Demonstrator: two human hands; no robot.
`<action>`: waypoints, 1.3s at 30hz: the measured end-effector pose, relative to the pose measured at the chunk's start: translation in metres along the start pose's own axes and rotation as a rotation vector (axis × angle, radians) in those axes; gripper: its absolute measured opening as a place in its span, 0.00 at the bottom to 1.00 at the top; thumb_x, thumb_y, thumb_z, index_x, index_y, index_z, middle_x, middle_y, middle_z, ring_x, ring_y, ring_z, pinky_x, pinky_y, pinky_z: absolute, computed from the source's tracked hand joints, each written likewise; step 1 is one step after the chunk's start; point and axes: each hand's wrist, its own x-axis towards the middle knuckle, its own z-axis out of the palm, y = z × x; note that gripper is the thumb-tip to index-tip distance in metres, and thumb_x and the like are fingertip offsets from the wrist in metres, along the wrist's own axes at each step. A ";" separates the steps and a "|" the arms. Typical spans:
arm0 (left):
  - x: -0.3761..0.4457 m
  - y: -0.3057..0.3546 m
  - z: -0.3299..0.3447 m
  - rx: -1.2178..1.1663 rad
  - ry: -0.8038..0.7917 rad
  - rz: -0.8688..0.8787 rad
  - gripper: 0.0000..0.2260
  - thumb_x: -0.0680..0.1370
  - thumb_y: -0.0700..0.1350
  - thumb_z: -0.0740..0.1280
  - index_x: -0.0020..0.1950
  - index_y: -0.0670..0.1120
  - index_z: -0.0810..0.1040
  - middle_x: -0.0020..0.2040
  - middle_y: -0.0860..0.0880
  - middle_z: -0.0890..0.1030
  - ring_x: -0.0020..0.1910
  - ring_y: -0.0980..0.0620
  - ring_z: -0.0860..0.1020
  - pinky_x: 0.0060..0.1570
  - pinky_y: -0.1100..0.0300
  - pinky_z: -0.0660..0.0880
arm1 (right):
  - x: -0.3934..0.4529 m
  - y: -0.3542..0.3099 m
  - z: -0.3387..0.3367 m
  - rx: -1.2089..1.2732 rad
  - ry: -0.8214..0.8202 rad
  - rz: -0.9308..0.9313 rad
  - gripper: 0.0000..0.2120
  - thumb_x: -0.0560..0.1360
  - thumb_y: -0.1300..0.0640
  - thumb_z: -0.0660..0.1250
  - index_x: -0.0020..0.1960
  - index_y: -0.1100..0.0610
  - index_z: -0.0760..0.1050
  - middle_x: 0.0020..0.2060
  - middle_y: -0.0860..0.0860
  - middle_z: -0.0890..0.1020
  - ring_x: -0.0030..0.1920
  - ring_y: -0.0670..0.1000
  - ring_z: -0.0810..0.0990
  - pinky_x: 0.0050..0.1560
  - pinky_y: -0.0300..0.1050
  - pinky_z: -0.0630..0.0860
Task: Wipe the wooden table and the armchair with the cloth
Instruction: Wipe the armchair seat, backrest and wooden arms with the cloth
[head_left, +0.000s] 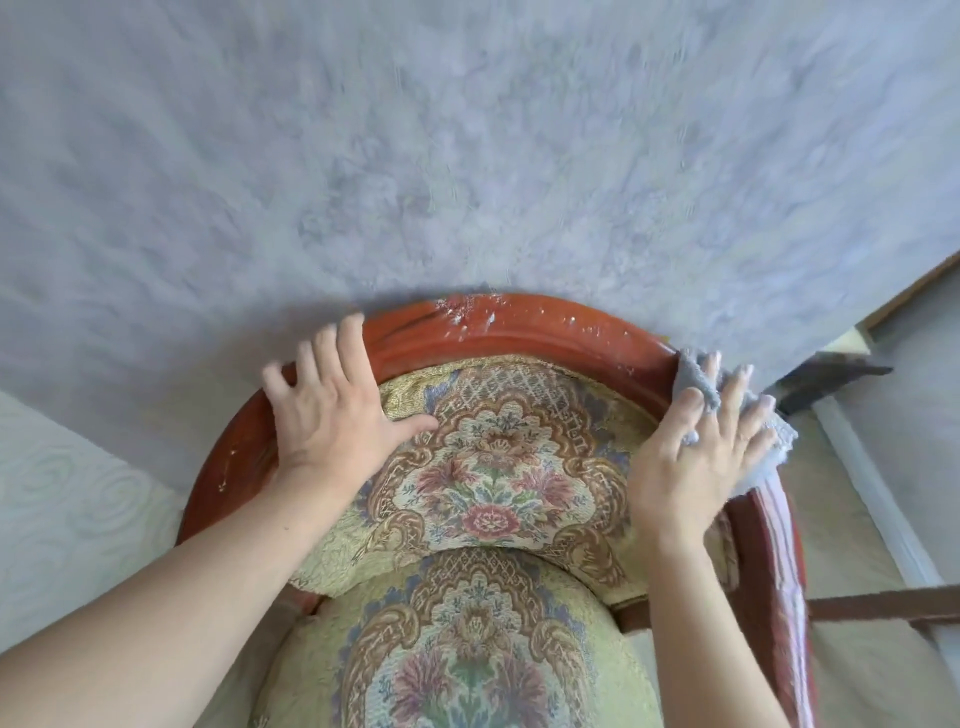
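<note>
- Resting on the left side of the armchair (483, 467), the left hand (332, 415) lay flat, its fingers (317, 358) spread wide over the curved red wooden rim (545, 322) and its thumb reaching onto the floral backrest fabric; it held nothing.
- Behind that hand and the chair stood a grey-blue mottled wall (467, 156), with the rim's top close against it; whether they touched could not be told.
- At lower left, a pale surface with swirl patterns (62, 499) showed beside the chair.
- The armchair filled the middle, seen from above: a rounded backrest in cream tapestry with pink and blue flowers, and below it the seat cushion (457, 649) in the same cloth.
- White specks and scuffs marked the top of the rim, between the two hands.
- On the right side of the rim, the right hand (701, 447) pressed the grey cloth (696, 384) against the wood, fingers fairly straight and slightly parted over it, the cloth bunched beneath and poking out past the fingertips and at the hand's right edge.
- Farther right, the chair's red frame ran down past the wrist, and a pale floor (883, 519) lay beyond it.
</note>
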 end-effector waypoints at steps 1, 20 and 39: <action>0.001 0.000 0.001 0.003 -0.004 0.001 0.61 0.55 0.79 0.68 0.73 0.37 0.62 0.63 0.38 0.73 0.56 0.40 0.73 0.53 0.42 0.68 | 0.001 -0.012 0.012 -0.042 -0.007 0.026 0.26 0.82 0.49 0.44 0.79 0.51 0.60 0.80 0.52 0.56 0.81 0.57 0.46 0.79 0.56 0.38; 0.004 -0.007 0.025 -0.010 0.272 0.029 0.30 0.79 0.60 0.60 0.72 0.40 0.66 0.61 0.40 0.72 0.52 0.40 0.70 0.49 0.43 0.66 | -0.066 -0.079 0.108 -0.219 -0.330 -0.779 0.24 0.84 0.47 0.49 0.79 0.47 0.60 0.81 0.50 0.54 0.81 0.60 0.44 0.79 0.59 0.42; 0.001 -0.004 0.014 -0.013 0.101 0.007 0.51 0.65 0.77 0.66 0.72 0.39 0.65 0.61 0.41 0.71 0.53 0.41 0.68 0.51 0.43 0.64 | -0.050 -0.073 0.076 0.091 -0.352 -0.588 0.24 0.84 0.49 0.44 0.80 0.50 0.55 0.80 0.52 0.58 0.81 0.52 0.48 0.79 0.53 0.39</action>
